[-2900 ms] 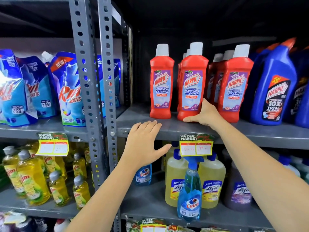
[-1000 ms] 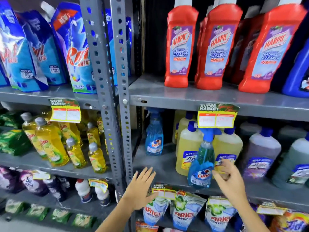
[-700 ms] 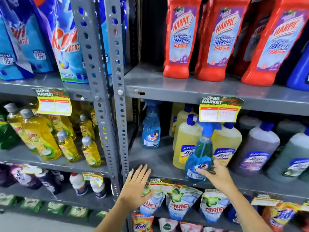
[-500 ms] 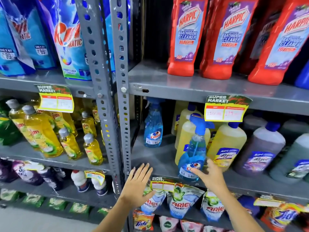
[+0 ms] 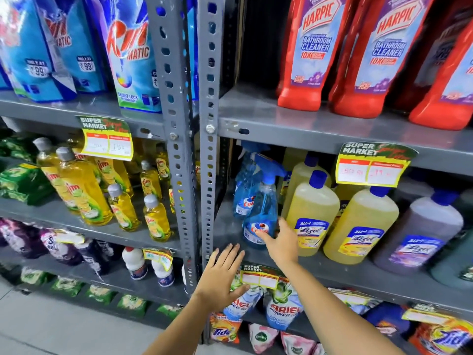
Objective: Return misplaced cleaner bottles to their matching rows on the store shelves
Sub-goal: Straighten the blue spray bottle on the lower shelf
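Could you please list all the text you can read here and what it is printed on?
"HARPIC BATHROOM CLEANER 10X": red bottles
"MATIC", "99": blue pouches
"SUPER MARKET": price tags; handwritten prices blurred
"Colin": spray bottle
"Lizol": yellow bottles
"Vim": dish soap bottles
"ARIEL POWER": packs
"Tide": orange pack

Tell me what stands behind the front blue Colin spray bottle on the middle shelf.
Behind the front blue spray bottle stands a second blue Colin spray bottle, partly covered by it. Anything further back is lost in shadow.

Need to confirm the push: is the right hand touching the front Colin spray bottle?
Touching. Head view shows the right hand fingertips pressed on the front Colin spray bottle label.
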Tool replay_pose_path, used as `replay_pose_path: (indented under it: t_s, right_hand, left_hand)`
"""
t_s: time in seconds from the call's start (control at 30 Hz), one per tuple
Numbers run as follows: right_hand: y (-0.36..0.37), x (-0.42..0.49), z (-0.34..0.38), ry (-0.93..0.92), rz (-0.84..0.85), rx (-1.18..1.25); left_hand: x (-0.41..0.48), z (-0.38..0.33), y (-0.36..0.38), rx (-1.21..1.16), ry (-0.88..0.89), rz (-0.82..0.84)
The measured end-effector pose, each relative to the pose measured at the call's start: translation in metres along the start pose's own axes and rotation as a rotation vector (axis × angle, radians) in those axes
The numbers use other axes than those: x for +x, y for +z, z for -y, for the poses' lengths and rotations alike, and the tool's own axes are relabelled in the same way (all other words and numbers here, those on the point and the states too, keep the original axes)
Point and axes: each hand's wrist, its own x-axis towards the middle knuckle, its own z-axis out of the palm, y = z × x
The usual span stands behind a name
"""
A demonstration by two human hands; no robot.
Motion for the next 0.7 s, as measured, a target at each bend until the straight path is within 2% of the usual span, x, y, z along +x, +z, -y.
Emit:
replay_pose_path:
  t_s: [0.23, 0.7]
  right_hand:
    - [0.001, 0.024, 0.01, -0.042, 0.236, 0.046]
    - [0.009, 0.022, 0.014, -0.046, 0.233, 0.029]
  left_hand:
    - [-0.002, -0.002, -0.003, 0.018, -0.013, 0.014]
    - [-0.003, -0.003, 0.001, 0.056, -0.024, 0.015]
